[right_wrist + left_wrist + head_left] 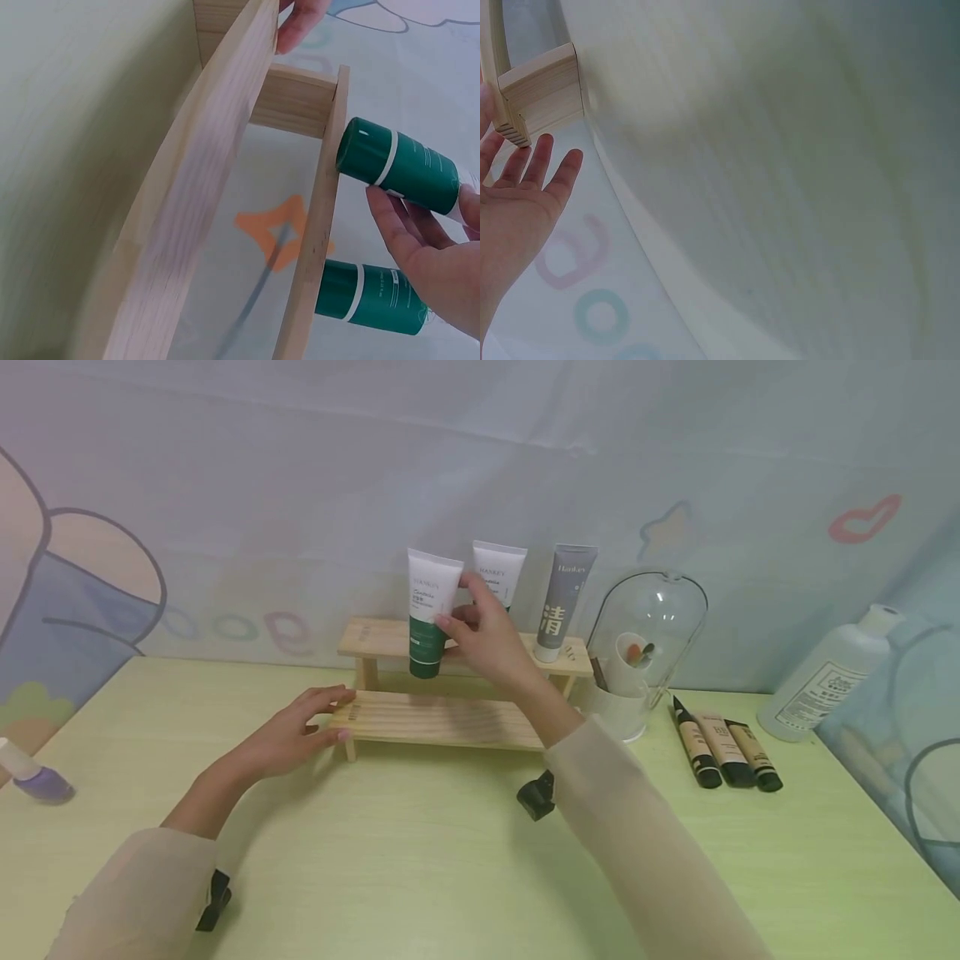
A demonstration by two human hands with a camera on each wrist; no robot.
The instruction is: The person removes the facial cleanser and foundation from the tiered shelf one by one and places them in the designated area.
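Observation:
A white-and-green squeeze tube (427, 643) is pinched between the thumb and fingers of my right hand (491, 635), at the upper step of a two-step wooden display rack (435, 718). In the right wrist view its green cap end (375, 154) is close to the step's edge; whether they touch I cannot tell. My left hand (288, 735) holds the left end of the lower step, thumb at the front and fingers behind. Behind my right hand stands a similar white-and-green tube (501, 564), partly hidden. A grey tube (566, 597) stands on the upper step's right end.
Right of the rack is a clear dome (660, 610) over a white cup (626, 668) with brushes. Several small beige tubes (723, 747) lie beside it, near a white bottle (832, 672). Purple nail polish (45, 783) lies far left. A fabric backdrop (337, 485) hangs behind.

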